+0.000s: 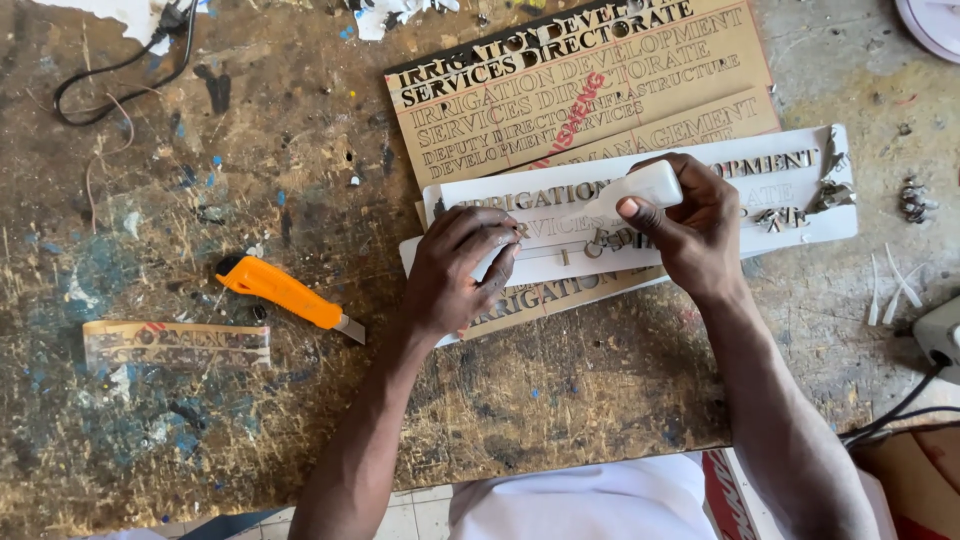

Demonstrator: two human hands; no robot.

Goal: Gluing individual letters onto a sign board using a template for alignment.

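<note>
The left hand [458, 270] covered part of the white lettered board [800, 225], a pale round object [935, 22] was cut off at the top corner, and small metal bits [912, 198] were perhaps letters.

An orange plastic utility knife [285, 291] lies on the paint-flecked wooden tabletop [300, 130] left of middle, a clear printed strip [175, 343] nearer the left edge, a black cable [120, 70] at the far left corner.

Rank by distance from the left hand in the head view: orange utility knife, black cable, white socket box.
From the left hand:
1. Orange utility knife, just to its left on the worn table.
2. White socket box, at the right edge.
3. Black cable, top-left corner; close to the socket box's distance, a narrow call.
</note>
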